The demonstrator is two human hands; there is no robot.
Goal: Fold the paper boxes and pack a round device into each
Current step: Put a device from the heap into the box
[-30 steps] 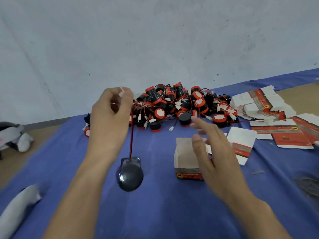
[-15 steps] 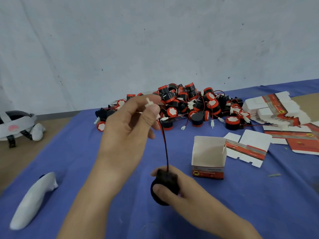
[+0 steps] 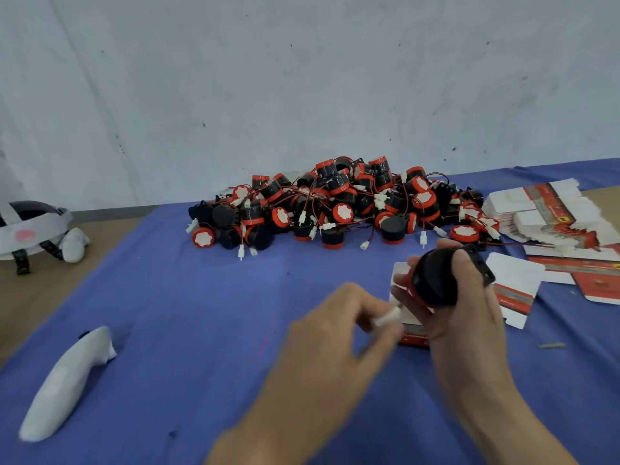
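My right hand (image 3: 466, 317) grips a black round device (image 3: 434, 280) with a red rim, held just above the folded open paper box (image 3: 407, 332), which my hands mostly hide. My left hand (image 3: 339, 333) pinches the white connector (image 3: 389, 318) at the end of the device's wire, close beside the right hand. A large pile of round devices (image 3: 335, 206) with red-black wires lies on the blue cloth (image 3: 201, 313) behind.
Flat unfolded box blanks (image 3: 543, 216) are stacked at the right, with more loose ones (image 3: 513, 290) next to my right hand. A white controller (image 3: 67, 380) lies at the lower left. A white headset (image 3: 30, 229) sits on the wooden surface at the far left.
My right hand lifted the device from low in front up and right over the box. My left hand came down with the wire's connector to meet it.
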